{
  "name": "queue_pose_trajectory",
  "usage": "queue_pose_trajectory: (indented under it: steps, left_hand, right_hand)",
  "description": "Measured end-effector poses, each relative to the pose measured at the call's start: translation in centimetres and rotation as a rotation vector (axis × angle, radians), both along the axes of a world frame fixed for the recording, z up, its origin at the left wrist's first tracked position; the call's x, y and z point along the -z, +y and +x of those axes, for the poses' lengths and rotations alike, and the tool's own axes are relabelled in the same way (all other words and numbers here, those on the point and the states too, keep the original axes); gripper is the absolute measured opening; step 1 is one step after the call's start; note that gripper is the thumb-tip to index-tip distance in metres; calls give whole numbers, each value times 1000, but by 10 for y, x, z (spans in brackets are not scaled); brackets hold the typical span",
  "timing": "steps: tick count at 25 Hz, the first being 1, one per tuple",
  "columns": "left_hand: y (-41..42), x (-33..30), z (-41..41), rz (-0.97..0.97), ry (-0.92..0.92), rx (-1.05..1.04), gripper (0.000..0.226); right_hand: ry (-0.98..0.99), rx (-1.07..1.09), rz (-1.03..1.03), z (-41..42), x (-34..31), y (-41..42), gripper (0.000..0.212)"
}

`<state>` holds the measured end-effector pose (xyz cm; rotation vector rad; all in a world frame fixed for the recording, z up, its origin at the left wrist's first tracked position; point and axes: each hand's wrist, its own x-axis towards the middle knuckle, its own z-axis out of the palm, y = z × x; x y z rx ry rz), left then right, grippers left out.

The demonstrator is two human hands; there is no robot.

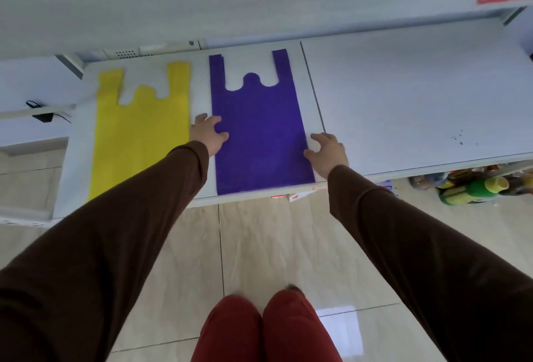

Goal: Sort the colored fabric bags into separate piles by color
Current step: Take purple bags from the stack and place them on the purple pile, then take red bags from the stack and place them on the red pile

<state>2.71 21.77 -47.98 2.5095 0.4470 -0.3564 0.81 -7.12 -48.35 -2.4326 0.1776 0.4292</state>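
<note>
Both open hands, left hand (208, 134) and right hand (327, 150), press the purple bag's (261, 136) side edges; the sleeve (138, 206) hides the yellow bag's (138, 133) near right corner.

We recorded soft, even, cool daylight with faint shadows. A bright window reflection (340, 330) glared on the glossy floor (259, 246). Wide-angle distortion bent the frame edges; fine detail appeared slightly soft.

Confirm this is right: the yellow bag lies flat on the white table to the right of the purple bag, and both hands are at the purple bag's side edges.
Wrong on one point: in the head view the yellow bag lies to the left of the purple bag, not the right. Both lie flat on the white table, with the left hand and right hand at the purple bag's side edges.
</note>
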Motion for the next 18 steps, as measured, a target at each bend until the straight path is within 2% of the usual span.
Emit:
queue_pose_trajectory:
  steps: [4,10,14,18]
  left_hand:
    - [-31,-87,-53,-41,-78,140,37]
    - [-98,-242,-142,-119,-227,365,28]
    - [-142,-331,-176,-168,-338,434,26]
    - [-185,-405,-168,-205,-473,461,25]
  right_hand:
    - [-86,-44,44,-37,-84,-28,42]
    - [-297,-226,47,-124,-250,-83,34]
    - [-443,-196,91,-160,-345,-128,27]
    - [-597,-148,153,-150,-412,-167,24]
